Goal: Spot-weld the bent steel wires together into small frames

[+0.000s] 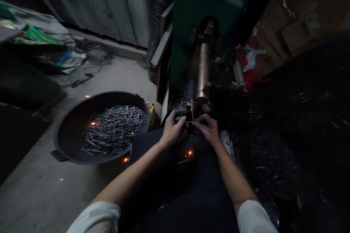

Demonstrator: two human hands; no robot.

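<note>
A small rectangular frame of thin metal wire is held up at the tip of a machine's copper-coloured electrode. My left hand pinches its left side between thumb and fingers. At the lower right corner, the fingers of my right hand close on the same wire frame. A thick brass-coloured cylinder extends from the machine just above my right hand. Bright sparks scatter over the dark cloth on my lap and to the left.
On my left stands a wide black basin with many short metal rods. The green machine body rises ahead, beside a ribbed hose. A dim container of wire pieces sits at right. Sacks lie along the far wall.
</note>
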